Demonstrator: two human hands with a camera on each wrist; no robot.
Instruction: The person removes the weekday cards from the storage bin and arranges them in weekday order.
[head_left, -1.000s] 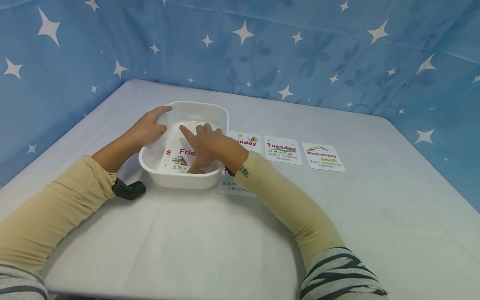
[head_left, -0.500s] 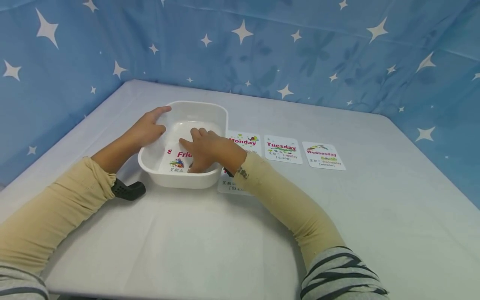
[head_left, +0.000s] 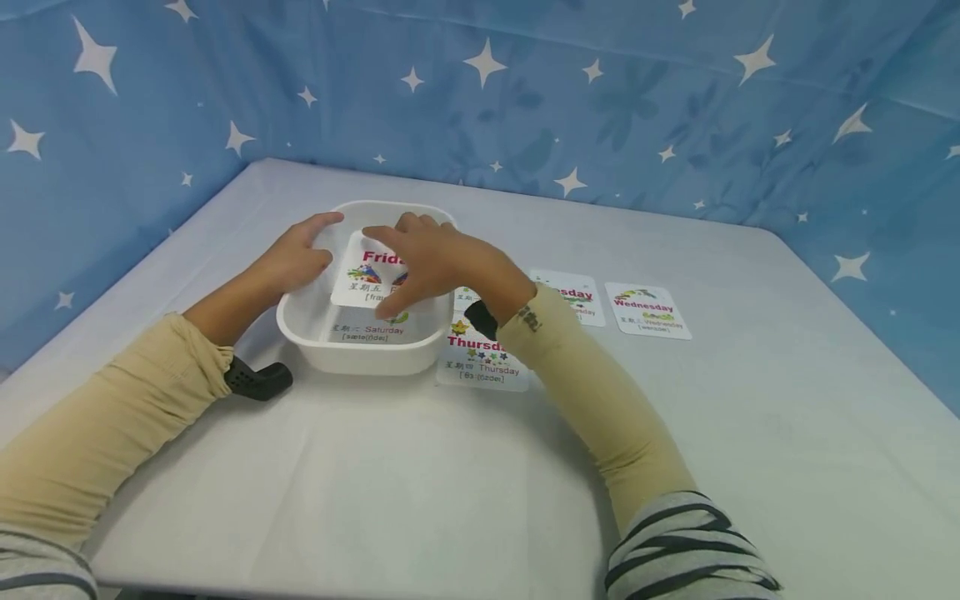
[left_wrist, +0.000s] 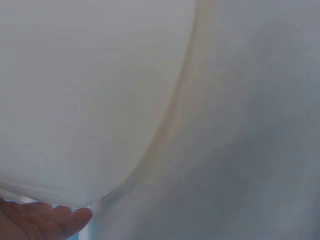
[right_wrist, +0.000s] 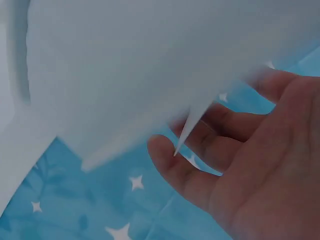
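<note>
- The Friday card (head_left: 371, 275) is pinched at its edge between the thumb and fingertips of the right hand (head_left: 435, 258) and is held raised over the white tub (head_left: 367, 360).
- Inside the tub, the Saturday card (head_left: 367, 327) is partly covered by the Friday card.
- The tub's left rim is held by the left hand (head_left: 300, 254), its index finger stretched out.
- The Thursday card (head_left: 483, 375) is laid just beside the tub.
- The Monday card (head_left: 467, 297) and Tuesday card (head_left: 583, 307) are partly hidden; the Wednesday card (head_left: 647, 312) is fully shown.
</note>
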